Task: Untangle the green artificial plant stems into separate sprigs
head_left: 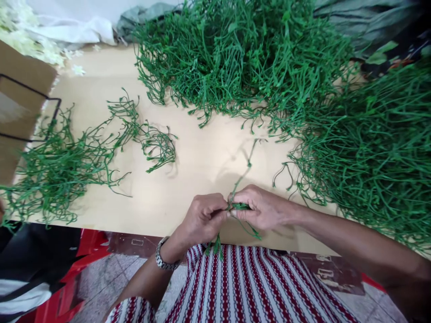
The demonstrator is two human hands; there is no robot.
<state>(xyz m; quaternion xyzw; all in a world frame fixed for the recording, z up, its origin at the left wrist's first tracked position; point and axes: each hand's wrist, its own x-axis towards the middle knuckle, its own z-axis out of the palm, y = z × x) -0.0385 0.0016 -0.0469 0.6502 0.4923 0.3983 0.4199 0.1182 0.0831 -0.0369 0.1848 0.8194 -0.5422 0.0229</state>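
My left hand (pixel 206 218) and my right hand (pixel 257 208) meet fingertip to fingertip just above the table's near edge. Both are closed in a pinch on a green artificial plant stem (pixel 249 164). Its thin, knotted upper end points away from me. Small green tips (pixel 215 247) hang below my left hand, and more green strands stick out under my right fingers. The exact spot where the pieces meet is hidden by my fingertips.
A large heap of green stems (pixel 235 58) lies at the back, another heap (pixel 377 148) on the right. A smaller loose pile (pixel 63 166) spreads at the left by a cardboard box (pixel 20 89). White flowers (pixel 78 70) lie at the back left of the table (pixel 191 166).
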